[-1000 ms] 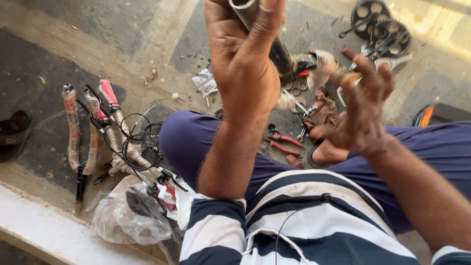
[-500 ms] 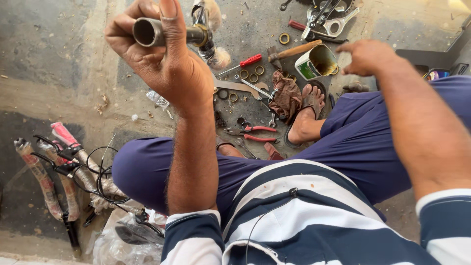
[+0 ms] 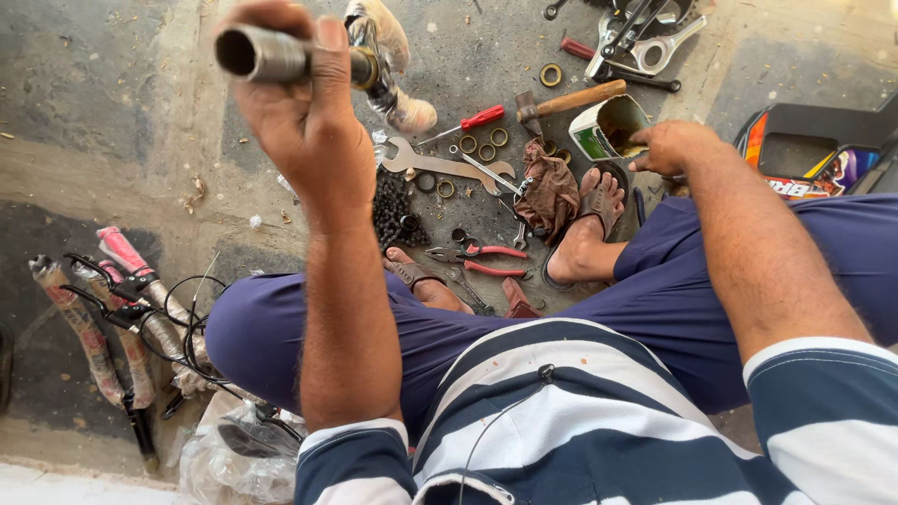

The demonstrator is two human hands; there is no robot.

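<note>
Fingers (image 3: 327, 56) of the left hand (image 3: 304, 140) clench a grey metal tube (image 3: 257, 53), raised open-end toward the eye, likely for inspection. Right hand (image 3: 669, 147) reaches to the open tin (image 3: 608, 126) on the floor (image 3: 112, 112); whether its fingers hold anything, I cannot tell.

The ground is a rough concrete floor (image 3: 112, 112), grey and stained, lit by flat daylight with soft shadows. A paler concrete strip (image 3: 178, 140) runs across it, and darker patches lie on either side of that strip. Beyond the strip, toward the top edge, the floor turns dark and speckled, and well away from it a light kerb (image 3: 37, 482) borders the lower left corner.
</note>
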